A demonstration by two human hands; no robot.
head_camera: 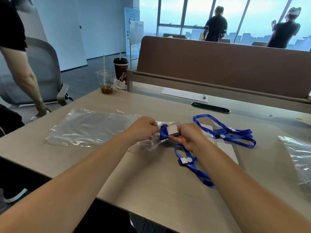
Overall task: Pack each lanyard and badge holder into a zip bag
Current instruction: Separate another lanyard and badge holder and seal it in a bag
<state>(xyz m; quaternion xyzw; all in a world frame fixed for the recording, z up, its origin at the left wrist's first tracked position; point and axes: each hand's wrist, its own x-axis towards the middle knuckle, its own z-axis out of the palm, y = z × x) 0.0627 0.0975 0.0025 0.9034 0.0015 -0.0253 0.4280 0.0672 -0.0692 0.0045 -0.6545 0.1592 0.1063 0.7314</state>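
Two forearms stretch over the table point(143, 185), hands meeting at its middle. The left hand point(145, 129) is curled, pinching the mouth of a clear zip bag point(154, 143). The right hand point(186, 137) grips a badge holder point(172, 130) wrapped in its blue lanyard point(163, 132), right at that opening. A spare lanyard point(235, 134) lies further right

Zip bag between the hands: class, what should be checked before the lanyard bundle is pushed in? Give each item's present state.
1. The left hand pinches the zip bag at its edge: ok.
2. Bag mouth open wide enough: cannot tell.
3. The lanyard bundle is wound up and gripped by the right hand: ok.
4. Bundle fully inside the bag: not ok.
5. The spare bags lie on the table: ok.
6. All packed: not ok, two loose lanyards remain.
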